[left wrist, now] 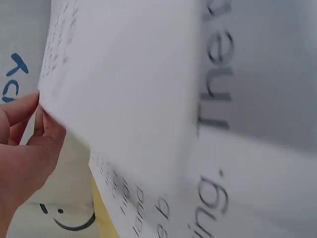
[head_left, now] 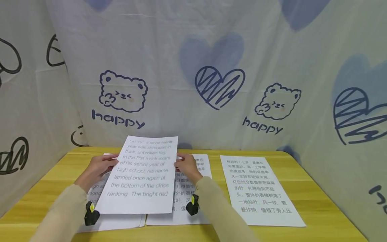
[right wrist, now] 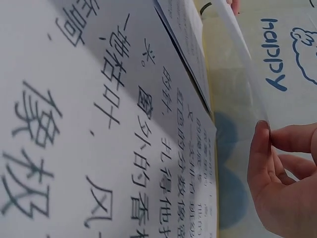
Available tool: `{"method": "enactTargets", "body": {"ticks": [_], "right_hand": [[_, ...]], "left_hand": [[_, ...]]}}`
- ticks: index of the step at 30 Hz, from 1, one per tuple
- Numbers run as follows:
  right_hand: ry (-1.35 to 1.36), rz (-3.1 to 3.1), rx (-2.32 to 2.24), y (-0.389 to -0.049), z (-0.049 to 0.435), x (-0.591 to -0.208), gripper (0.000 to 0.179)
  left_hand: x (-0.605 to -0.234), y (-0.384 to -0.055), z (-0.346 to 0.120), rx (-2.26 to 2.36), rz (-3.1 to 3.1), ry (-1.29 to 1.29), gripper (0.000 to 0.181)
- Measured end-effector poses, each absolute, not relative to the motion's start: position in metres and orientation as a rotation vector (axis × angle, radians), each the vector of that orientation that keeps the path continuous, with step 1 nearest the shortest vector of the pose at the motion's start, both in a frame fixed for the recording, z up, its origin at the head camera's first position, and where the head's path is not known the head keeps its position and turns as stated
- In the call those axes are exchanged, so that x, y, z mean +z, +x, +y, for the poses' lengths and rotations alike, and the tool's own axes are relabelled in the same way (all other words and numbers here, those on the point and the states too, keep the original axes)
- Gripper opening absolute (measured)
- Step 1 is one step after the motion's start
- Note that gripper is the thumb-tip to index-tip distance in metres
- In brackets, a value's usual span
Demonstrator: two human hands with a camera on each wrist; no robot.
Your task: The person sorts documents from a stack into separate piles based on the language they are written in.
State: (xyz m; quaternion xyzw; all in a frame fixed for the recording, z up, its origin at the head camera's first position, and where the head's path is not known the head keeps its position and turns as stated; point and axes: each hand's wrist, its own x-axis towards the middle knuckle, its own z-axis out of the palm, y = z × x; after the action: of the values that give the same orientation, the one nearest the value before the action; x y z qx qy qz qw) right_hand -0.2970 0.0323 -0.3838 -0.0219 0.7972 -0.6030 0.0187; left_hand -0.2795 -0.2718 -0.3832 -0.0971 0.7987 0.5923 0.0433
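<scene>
A white sheet of paper [head_left: 142,174] printed with large English text is held up, tilted, above the table. My left hand [head_left: 96,169] pinches its left edge, thumb and fingers at the margin; the left wrist view shows the same hand [left wrist: 29,144] at the paper's edge. On the opposite edge my right hand [head_left: 188,166] pinches the sheet, and the right wrist view shows that hand [right wrist: 285,173] with thumb and fingertip on the thin edge. Below lie an English-text stack [head_left: 121,223] at left and a Chinese-text sheet [head_left: 193,215] in the middle, both partly hidden by the raised sheet.
Another Chinese-text sheet [head_left: 263,191] lies on the right of the yellow wood-grain table [head_left: 320,201]. A pale curtain [head_left: 169,101] with hearts, bears and "happy" lettering hangs behind and along both sides.
</scene>
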Motion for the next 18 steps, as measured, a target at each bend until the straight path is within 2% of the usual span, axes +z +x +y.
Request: {"method": "enactTargets", "body": {"ticks": [5, 18], "right_hand": [[-0.065, 2.466, -1.861, -0.294, 0.025, -0.390, 0.049], [-0.003, 2.441, -1.835, -0.290, -0.015, -0.399, 0.050]], "left_hand": [[-0.388, -0.274, -0.284, 1.731, 2.466, -0.222, 0.051], [-0.387, -0.269, -0.319, 1.668, 2.538, -0.299, 0.054]]}}
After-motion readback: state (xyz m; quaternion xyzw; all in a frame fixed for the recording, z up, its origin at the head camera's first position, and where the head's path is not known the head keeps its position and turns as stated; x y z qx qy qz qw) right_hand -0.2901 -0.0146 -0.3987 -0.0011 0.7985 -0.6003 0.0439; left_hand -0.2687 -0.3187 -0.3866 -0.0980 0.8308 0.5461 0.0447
